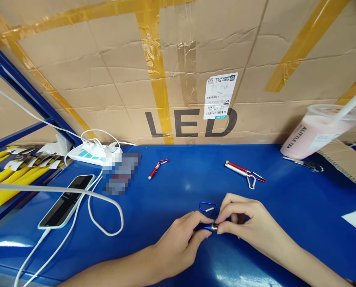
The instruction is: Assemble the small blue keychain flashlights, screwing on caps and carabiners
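Gripping blue tube (206, 227); cup (311, 129) holds drink (290, 146)

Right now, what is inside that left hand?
The left hand holds a blue cylinder, its silvery end showing beyond the fingers; the part inside the grip is covered.

Bright, fairly even light fills the scene, leaving soft shading on the left hand (180, 237) and right hand (249, 217). Glare whitens the glossy blue tabletop (180, 195) at lower centre and far left. Wide-angle distortion stretches the cup (307, 133); a pixelated patch (122, 174) hides detail beside the power strip (83, 155).
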The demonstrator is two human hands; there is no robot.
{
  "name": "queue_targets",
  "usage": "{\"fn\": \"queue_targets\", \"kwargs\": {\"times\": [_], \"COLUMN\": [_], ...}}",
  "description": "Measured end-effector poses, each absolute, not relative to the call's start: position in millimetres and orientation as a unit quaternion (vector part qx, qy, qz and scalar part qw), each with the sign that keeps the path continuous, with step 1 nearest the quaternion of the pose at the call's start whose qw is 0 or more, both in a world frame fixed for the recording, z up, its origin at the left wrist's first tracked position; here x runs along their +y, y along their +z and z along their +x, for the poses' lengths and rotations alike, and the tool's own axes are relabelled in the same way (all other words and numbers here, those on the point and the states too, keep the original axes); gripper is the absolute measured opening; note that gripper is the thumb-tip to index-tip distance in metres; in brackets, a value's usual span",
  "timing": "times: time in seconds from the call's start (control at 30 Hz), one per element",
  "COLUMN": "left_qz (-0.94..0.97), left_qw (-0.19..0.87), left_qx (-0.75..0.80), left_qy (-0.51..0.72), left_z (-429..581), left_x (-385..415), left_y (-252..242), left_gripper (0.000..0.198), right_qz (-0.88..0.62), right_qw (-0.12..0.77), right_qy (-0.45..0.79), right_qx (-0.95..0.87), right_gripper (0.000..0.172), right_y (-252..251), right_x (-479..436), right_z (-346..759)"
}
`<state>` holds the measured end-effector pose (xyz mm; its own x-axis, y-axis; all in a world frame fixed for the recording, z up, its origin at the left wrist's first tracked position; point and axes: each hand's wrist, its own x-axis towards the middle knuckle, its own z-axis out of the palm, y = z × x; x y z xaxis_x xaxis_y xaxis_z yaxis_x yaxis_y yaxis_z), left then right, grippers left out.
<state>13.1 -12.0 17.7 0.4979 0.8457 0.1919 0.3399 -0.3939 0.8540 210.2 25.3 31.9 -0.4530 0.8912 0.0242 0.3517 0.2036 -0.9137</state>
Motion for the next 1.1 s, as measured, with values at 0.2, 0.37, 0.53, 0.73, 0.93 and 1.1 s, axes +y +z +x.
{"fn": "queue_targets", "kwargs": {"times": [0.2,0.37,0.53,0.73,0.93,1.1], "left_qz": [0.775,0.783,0.794,0.81,0.796,0.787], "left_qw": [0.387,0.38,0.338,0.284,0.29,0.303], "left_qx": [0.372,0.366,0.357,0.345,0.373,0.394], "left_qy": [0.334,0.33,0.358,0.381,0.379,0.365], "left_z": [13.3,14.0,14.6,14.5,14.4,14.0], "left_x": [-11.0,-9.4,-9.6,-7.2,-7.3,-7.6], "left_y": [15.5,11.0,7.7,6.9,7.8,11.4], "left_gripper": [0.008,0.01,0.012,0.013,0.01,0.015], "right_qz": [-0.454,-0.453,-0.456,-0.465,-0.47,-0.464], "right_qw": [0.267,0.258,0.265,0.266,0.266,0.275], "right_qy": [0.463,0.457,0.453,0.462,0.475,0.481], "right_qx": [-0.713,-0.721,-0.719,-0.707,-0.695,-0.691], "right_gripper": [0.025,0.022,0.014,0.014,0.025,0.028], "right_y": [30.0,24.8,23.2,22.7,24.6,28.3], "right_x": [26.1,24.9,22.2,21.7,22.7,24.6], "right_z": [207.6,208.1,207.9,206.3,205.1,204.2]}}
